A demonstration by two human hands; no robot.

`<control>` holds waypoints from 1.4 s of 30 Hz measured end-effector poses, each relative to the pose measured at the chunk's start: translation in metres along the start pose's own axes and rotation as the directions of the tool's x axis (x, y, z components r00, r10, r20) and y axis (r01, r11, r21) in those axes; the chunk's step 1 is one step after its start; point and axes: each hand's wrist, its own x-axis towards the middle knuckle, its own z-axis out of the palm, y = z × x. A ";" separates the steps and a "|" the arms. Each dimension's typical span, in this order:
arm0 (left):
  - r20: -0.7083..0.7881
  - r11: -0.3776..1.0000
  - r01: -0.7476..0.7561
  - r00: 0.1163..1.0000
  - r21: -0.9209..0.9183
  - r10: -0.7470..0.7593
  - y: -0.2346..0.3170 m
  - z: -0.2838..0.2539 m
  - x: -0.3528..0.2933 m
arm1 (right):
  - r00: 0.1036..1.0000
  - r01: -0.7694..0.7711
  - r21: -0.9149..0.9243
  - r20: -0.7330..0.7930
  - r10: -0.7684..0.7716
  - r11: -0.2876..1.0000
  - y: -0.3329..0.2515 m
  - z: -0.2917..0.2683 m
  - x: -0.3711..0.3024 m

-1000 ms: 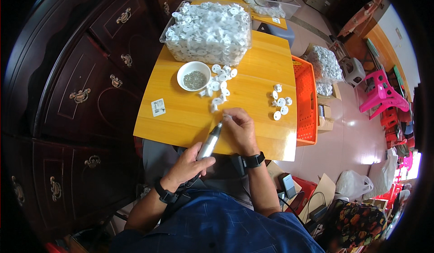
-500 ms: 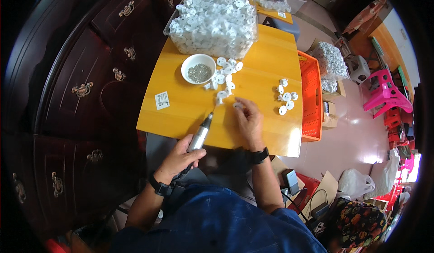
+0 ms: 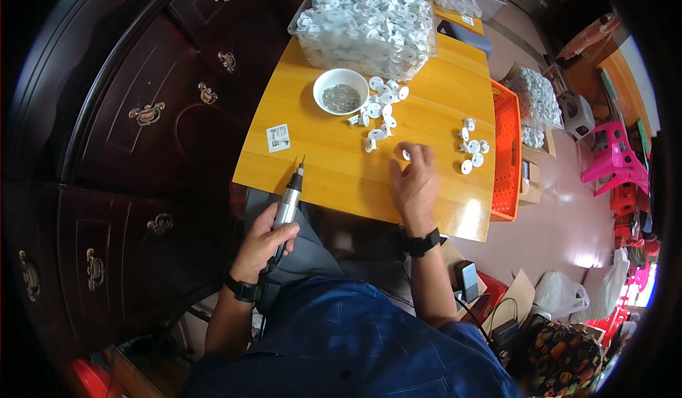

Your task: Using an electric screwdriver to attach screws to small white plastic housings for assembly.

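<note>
My left hand (image 3: 267, 240) is closed around a silver and black electric screwdriver (image 3: 288, 207), its thin bit pointing up over the table's near left edge. Over the middle of the near part, my right hand (image 3: 415, 183) has bent fingers closed on a small white plastic disc piece (image 3: 406, 155), partly hidden by them. Just beyond it lies a loose cluster of similar white disc pieces (image 3: 374, 110). To its right, a smaller group of white pieces (image 3: 472, 146) is spread near the table's right side. A white bowl (image 3: 318, 85) of small metal screws (image 3: 342, 98) stands left of the cluster.
A clear bin (image 3: 362, 60) heaped with white pieces stands at the back of the yellow table (image 3: 341, 192). A white label (image 3: 278, 138) lies at left. An orange crate (image 3: 506, 153) adjoins the right edge; dark drawers (image 3: 114, 121) flank the left.
The screwdriver has moved left, away from the cluster and my right hand. My right hand has shifted slightly right with the white piece. The whole view has shifted too.
</note>
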 end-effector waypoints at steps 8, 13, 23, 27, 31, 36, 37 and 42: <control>-0.028 1.000 -0.014 1.000 -0.027 0.013 -0.006 -0.004 -0.016 | 0.841 0.266 0.104 0.461 -0.283 0.958 -0.025 0.050 -0.027; -0.020 1.000 -0.028 0.999 -0.013 0.028 -0.005 -0.007 -0.024 | 0.833 0.296 0.080 0.467 -0.298 0.952 -0.030 0.057 -0.023; 0.021 0.997 -0.055 0.998 -0.057 0.056 -0.001 -0.005 -0.028 | 0.834 0.363 -0.156 0.494 -0.246 0.919 -0.031 0.068 -0.026; 0.020 0.997 -0.048 0.999 -0.057 0.049 0.002 -0.003 -0.030 | 0.840 0.341 -0.034 0.461 -0.288 0.940 -0.024 0.064 -0.025; 0.022 0.998 -0.052 0.998 -0.028 0.052 0.001 -0.001 -0.028 | 0.828 0.335 -0.084 0.501 -0.251 0.938 -0.026 0.063 -0.021; 0.028 0.998 -0.057 0.998 -0.039 0.059 -0.001 0.005 -0.029 | 0.816 0.364 -0.189 0.537 -0.214 0.912 -0.026 0.068 -0.020; 0.030 0.998 -0.054 0.998 -0.046 0.055 -0.001 0.007 -0.030 | 0.807 0.355 -0.181 0.555 -0.202 0.917 -0.026 0.067 -0.019; 0.022 0.998 -0.041 0.999 -0.040 0.042 -0.005 0.010 -0.032 | 0.792 0.322 -0.178 0.588 -0.162 0.930 -0.030 0.063 -0.008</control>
